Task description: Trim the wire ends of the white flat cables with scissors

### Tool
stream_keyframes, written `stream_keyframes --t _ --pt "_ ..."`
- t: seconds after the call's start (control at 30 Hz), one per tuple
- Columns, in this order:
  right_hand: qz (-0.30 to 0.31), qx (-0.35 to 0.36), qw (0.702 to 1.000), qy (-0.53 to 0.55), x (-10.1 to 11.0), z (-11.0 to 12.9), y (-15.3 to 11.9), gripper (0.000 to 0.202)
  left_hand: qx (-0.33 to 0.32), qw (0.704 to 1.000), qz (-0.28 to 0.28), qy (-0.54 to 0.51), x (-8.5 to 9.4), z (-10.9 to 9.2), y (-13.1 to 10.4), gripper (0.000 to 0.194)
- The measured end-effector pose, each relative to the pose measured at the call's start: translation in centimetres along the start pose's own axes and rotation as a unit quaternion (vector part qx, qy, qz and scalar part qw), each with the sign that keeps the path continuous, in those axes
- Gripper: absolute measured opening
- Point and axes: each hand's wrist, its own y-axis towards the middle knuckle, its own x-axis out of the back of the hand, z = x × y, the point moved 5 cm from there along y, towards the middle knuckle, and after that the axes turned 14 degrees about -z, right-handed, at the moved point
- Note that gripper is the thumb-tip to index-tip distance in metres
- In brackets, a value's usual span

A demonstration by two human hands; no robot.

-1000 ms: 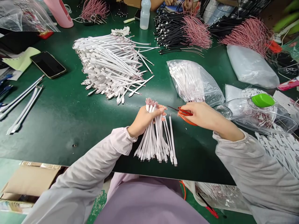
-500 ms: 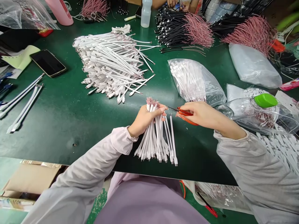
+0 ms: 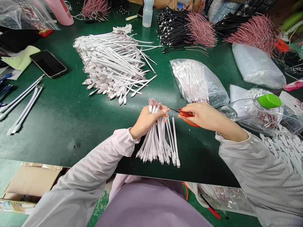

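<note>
Scissors and right hand nudged slightly toward the left; bundle held in place

Since the previous frame, the orange-handled scissors (image 3: 188, 118) and the right hand (image 3: 203, 116) have shifted only a little toward the left hand (image 3: 148, 119), which has hardly moved. The left fingers are closed around the cable bundle (image 3: 154, 140) near its upper end, thumb across the front. Pinkish wire ends stick up above the grip, and the white connectors fan out below, near the front edge of the green tabletop (image 3: 94, 132). The right fingers are clenched on the orange handles, with the dark tip pointing at the left fingertips; whether it touches a wire there is too small to tell.

Just to the right of the bundle lie a few separate white cables (image 3: 175, 142). Beyond the hands sits a large white cable pile (image 3: 113, 66), with a phone (image 3: 48, 64) to its left. A clear bag of white cables (image 3: 191, 78) rests behind the scissors, and a green-capped bottle (image 3: 246, 108) lies on its side farther right. Black cables with pink wires (image 3: 187, 30) are heaped at the back, near another person's hands (image 3: 188, 5).
</note>
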Motion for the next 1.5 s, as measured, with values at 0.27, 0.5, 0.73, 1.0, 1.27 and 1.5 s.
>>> stream_keyframes --t 0.27,0.5,0.73,1.0,1.27,1.5 --pt "-0.043 0.015 0.999 0.016 -0.3 0.0 -0.4 0.033 0.011 1.000 0.003 -0.019 0.1 0.2 0.2 0.021" --pt "-0.116 -0.135 0.956 0.234 -1.9 0.0 -0.3 0.027 0.030 0.999 0.039 0.014 0.1 0.7 0.6 0.028" --pt "-0.216 -0.195 0.892 0.347 -4.6 0.3 0.4 0.021 0.070 0.997 0.038 -0.007 0.4 1.5 1.2 0.028" --pt "-0.309 -0.100 0.914 0.242 -3.1 0.9 -0.8 0.028 0.086 0.996 0.020 0.005 0.7 2.1 1.3 0.030" --pt "-0.314 -0.047 0.925 0.210 -3.3 2.1 -1.4 0.024 0.096 0.995 0.008 -0.013 0.8 2.3 1.5 0.029" --pt "-0.289 -0.066 0.919 0.259 -4.1 1.9 -1.0 0.026 0.095 0.995 0.002 -0.014 0.7 2.0 1.4 0.029"
